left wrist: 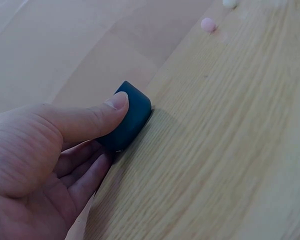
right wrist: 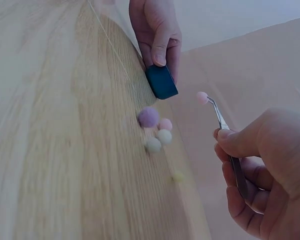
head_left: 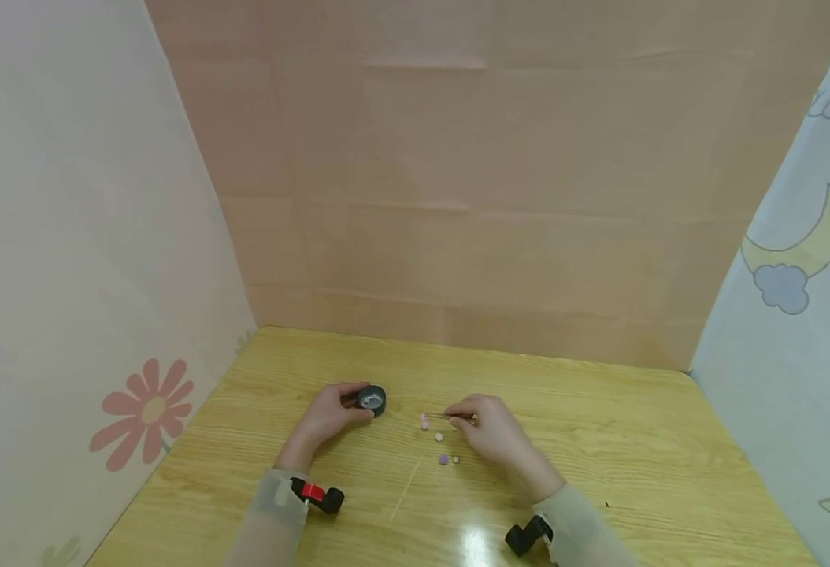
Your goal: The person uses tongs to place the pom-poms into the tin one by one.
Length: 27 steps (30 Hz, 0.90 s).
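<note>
My left hand (head_left: 328, 413) grips a small round dark teal cup (left wrist: 136, 117) on the wooden table, with the thumb on one side and the fingers round the other. In my right hand (right wrist: 277, 165) are metal tweezers (right wrist: 239, 177) with bent tips, pinched between thumb and fingers. A pink pompom (right wrist: 202, 97) sits at the tweezer tips, above the table. Below it lie a second pink pompom (right wrist: 165, 124), a larger purple one (right wrist: 148, 117) and two whitish ones, one (right wrist: 164, 136) beside the other (right wrist: 153, 145). The cup stands left of the pompoms in the head view.
The wooden table (head_left: 642, 441) meets a tan paper backdrop (head_left: 500, 157) at its far edge. Patterned white sheets hang at the left (head_left: 103, 236) and right (head_left: 798, 378). A tiny dark speck (head_left: 607, 504) lies right of the right forearm.
</note>
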Available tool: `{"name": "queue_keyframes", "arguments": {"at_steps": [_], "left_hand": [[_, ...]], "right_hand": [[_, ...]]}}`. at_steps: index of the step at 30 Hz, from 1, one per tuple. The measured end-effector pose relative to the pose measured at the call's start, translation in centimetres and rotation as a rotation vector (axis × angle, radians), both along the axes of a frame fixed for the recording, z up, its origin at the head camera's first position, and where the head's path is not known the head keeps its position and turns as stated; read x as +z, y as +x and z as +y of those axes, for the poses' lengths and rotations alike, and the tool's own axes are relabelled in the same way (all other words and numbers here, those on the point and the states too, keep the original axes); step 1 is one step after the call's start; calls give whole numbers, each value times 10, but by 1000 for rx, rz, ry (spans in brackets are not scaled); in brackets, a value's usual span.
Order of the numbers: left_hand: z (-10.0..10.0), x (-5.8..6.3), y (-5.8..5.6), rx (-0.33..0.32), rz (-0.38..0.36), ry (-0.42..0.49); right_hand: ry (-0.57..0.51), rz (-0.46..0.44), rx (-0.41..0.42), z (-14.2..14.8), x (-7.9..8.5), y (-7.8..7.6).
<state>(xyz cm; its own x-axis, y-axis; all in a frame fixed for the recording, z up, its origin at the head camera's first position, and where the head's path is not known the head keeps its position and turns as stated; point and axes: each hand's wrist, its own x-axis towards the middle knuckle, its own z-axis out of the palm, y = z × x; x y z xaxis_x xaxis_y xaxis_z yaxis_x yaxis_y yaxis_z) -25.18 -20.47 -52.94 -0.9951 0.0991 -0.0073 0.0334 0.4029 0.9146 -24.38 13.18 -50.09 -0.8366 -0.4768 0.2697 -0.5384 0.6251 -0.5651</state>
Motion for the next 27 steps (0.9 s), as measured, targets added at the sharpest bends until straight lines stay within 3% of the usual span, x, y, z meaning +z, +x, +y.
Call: {"name": "queue_keyframes", "arguments": {"at_steps": [14, 27], "left_hand": [[-1, -1, 0, -14, 14, 11], [-2, -3, -1, -24, 16, 13]], "right_hand": [[-106, -89, -23, -31, 5, -11], [-140, -152, 22, -57, 0, -13]]}}
